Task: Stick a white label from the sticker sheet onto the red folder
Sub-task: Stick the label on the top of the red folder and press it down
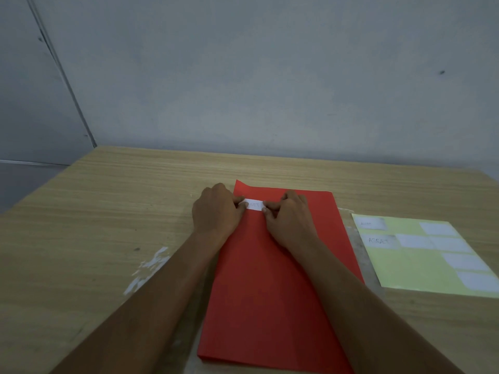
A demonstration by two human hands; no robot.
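where the white label (254,205) lies near the far edge of the red folder (270,287), its long axis runs left to right, across the folder's length. each end is pinched by curled fingertips: the left hand (216,211) at one end, the right hand (289,220) at the other. bare table (108,201) is left open on the left; the sticker sheet (421,263) is set just right of the folder.
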